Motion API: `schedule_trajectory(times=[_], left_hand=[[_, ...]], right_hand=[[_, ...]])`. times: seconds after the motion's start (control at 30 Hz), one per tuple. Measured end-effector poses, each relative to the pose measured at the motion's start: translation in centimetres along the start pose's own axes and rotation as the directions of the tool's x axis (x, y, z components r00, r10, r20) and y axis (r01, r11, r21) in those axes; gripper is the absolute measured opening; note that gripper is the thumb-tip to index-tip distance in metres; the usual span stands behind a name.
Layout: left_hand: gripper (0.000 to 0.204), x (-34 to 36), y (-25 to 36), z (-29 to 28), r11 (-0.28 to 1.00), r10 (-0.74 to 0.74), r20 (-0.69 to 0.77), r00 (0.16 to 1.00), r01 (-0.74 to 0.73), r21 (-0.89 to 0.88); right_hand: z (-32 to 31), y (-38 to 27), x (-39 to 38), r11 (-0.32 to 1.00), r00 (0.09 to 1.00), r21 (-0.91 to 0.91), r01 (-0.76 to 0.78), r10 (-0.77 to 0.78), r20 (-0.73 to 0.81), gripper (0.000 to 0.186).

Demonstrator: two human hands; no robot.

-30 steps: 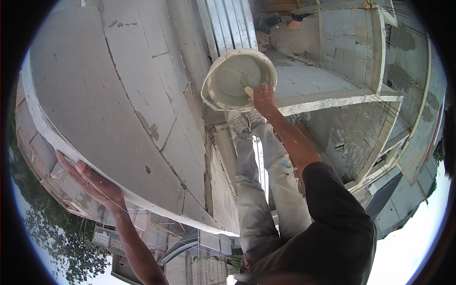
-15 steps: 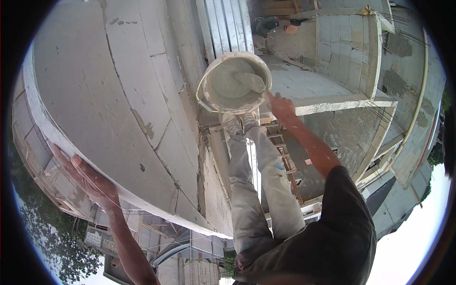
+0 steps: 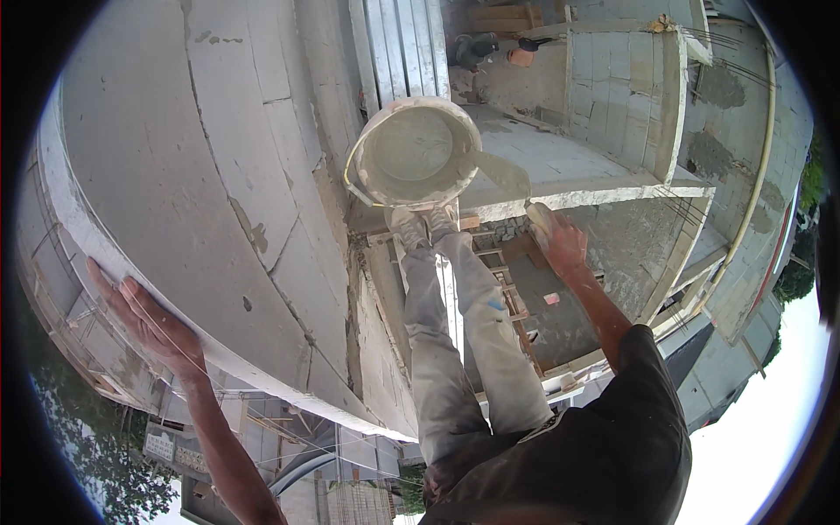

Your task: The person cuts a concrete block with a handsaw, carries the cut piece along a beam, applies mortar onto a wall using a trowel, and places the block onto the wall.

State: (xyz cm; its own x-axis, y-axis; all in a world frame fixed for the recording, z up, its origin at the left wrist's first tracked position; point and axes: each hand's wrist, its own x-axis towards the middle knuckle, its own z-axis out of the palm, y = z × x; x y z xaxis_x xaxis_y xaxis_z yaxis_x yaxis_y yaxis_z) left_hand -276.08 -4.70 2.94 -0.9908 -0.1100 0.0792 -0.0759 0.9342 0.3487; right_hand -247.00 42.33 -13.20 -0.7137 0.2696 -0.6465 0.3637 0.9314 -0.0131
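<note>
My right hand point(image 3: 563, 243) is closed round the handle of a trowel point(image 3: 505, 177), whose blade is coated with wet grey mortar. The blade lies just right of the bucket point(image 3: 465, 118), its tip close to the rim. Inside the round, mortar-crusted bucket is smooth grey mortar point(image 3: 409, 145); a yellowish wire handle hangs at its left side. Over on the left, my left hand point(image 3: 157, 331) lies flat with fingers stretched along the top edge of the pale block wall point(image 3: 210, 232). Nothing shows in that hand.
My shoes point(image 3: 420, 226) stand just below the bucket, high above a lower level. A wooden ladder-like frame point(image 3: 512, 293) and an open drop lie right of my legs. Ribbed metal sheeting point(image 3: 407, 48) runs beyond the bucket. Another person point(image 3: 472, 51) is low at the far top.
My right hand has drawn the trowel out of the bucket, moving right and toward me. The left hand keeps its place on the wall edge. The view has shifted slightly.
</note>
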Motion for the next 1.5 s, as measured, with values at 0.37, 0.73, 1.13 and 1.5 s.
schedule_trajectory(times=[0.37,0.73,1.13,1.5], left_hand=[[0.056,1.7,-0.6,-0.1,0.526,0.790,0.201,0.579,-0.809,0.263],[0.066,-0.1,0.6,0.1,0.988,0.059,0.043,0.997,-0.052,-0.144],[0.064,0.0,0.0,-0.5,0.986,0.048,0.097,0.994,-0.032,-0.165],[0.064,0.2,0.5,-0.1,0.986,0.072,0.075,0.995,-0.060,-0.153]], right_hand=[[14.2,0.2,11.5,0.911,0.946,-0.397,0.112,-0.220,-0.237,0.072],[9.5,7.0,-5.6,0.990,0.996,-0.132,-0.043,0.031,-0.089,0.062],[-13.7,-28.4,19.2,0.356,0.970,0.903,0.239,-0.046,-0.239,0.052],[-14.2,-35.3,29.7,0.458,0.928,0.807,0.372,-0.216,-0.305,0.061]])
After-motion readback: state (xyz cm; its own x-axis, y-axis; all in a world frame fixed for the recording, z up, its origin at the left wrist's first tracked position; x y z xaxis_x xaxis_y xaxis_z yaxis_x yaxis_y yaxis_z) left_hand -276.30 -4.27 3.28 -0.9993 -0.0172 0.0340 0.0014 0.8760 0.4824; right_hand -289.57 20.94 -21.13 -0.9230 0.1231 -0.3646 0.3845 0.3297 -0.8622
